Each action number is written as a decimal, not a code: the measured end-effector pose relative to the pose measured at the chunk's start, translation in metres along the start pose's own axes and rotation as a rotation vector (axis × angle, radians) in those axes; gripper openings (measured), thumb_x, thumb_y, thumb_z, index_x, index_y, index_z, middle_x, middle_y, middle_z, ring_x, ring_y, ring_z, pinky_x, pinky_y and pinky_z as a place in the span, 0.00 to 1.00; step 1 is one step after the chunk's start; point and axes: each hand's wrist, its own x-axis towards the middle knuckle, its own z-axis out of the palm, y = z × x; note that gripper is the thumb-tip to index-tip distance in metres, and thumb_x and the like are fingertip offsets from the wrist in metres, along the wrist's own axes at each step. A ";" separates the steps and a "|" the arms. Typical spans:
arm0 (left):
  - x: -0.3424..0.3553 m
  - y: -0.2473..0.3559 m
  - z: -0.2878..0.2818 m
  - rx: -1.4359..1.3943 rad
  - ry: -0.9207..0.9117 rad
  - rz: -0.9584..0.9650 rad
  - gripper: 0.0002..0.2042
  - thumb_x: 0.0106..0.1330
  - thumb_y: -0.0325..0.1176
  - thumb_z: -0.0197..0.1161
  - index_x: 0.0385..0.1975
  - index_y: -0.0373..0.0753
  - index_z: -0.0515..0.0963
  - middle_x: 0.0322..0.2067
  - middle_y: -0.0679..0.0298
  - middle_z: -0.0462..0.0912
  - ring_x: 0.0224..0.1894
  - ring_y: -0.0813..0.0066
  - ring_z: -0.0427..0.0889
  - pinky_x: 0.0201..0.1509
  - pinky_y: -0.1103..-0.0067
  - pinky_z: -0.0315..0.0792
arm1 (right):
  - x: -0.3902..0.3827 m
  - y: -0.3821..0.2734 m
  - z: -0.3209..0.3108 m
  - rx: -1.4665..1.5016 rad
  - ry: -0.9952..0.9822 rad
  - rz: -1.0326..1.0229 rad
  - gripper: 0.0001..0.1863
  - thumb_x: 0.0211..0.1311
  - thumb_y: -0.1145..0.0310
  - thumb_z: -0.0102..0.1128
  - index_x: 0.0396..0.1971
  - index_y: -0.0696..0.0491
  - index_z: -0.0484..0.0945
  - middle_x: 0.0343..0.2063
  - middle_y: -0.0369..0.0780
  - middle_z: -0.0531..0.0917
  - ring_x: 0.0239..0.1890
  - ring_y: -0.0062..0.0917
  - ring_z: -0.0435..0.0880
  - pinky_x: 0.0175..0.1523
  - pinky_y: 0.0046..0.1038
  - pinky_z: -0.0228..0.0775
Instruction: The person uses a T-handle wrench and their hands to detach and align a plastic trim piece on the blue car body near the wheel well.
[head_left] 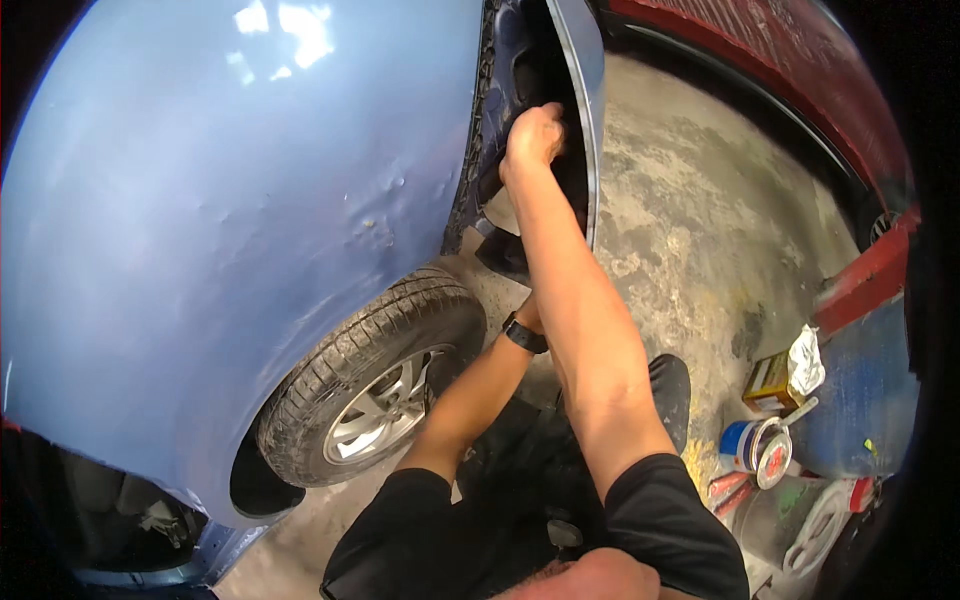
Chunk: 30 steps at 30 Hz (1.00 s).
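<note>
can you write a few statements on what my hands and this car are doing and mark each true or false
1. The right hand is at a dark opening in the blue car. True.
2. Both hands show in full. False: the left hand is mostly hidden behind the right forearm.
3. A black watch is on the left wrist. True.
4. All spokes in view are black. False: the wheel has silver ones.
5. A red vehicle stands at the upper right. True.
6. The bodywork is dent-free. False: small dents show above the wheel.
</note>
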 end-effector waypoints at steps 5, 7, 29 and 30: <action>0.015 0.009 0.003 -0.077 0.178 0.093 0.24 0.81 0.42 0.41 0.68 0.33 0.63 0.62 0.51 0.73 0.63 0.60 0.71 0.69 0.70 0.61 | -0.034 -0.012 0.005 0.182 -0.150 0.064 0.43 0.74 0.41 0.27 0.67 0.69 0.58 0.71 0.56 0.59 0.71 0.51 0.62 0.73 0.48 0.55; 0.024 0.031 0.007 -0.138 0.265 0.092 0.23 0.81 0.42 0.40 0.68 0.33 0.63 0.61 0.51 0.74 0.63 0.60 0.72 0.69 0.70 0.61 | -0.057 -0.012 0.022 -0.024 -0.002 0.190 0.41 0.74 0.40 0.22 0.68 0.60 0.61 0.69 0.54 0.59 0.71 0.50 0.60 0.75 0.55 0.38; 0.029 0.051 0.007 -0.150 0.403 0.052 0.21 0.81 0.39 0.44 0.64 0.32 0.70 0.59 0.50 0.76 0.63 0.60 0.72 0.71 0.70 0.57 | -0.048 -0.001 0.019 -0.056 -0.110 0.005 0.41 0.73 0.39 0.15 0.73 0.55 0.50 0.71 0.54 0.54 0.73 0.46 0.60 0.76 0.58 0.25; 0.029 0.048 0.005 -0.146 0.425 0.096 0.20 0.81 0.39 0.44 0.64 0.33 0.70 0.58 0.51 0.77 0.63 0.61 0.72 0.71 0.71 0.58 | -0.049 -0.004 0.018 -0.059 -0.105 0.044 0.41 0.74 0.40 0.16 0.72 0.57 0.52 0.72 0.54 0.54 0.73 0.47 0.59 0.75 0.58 0.35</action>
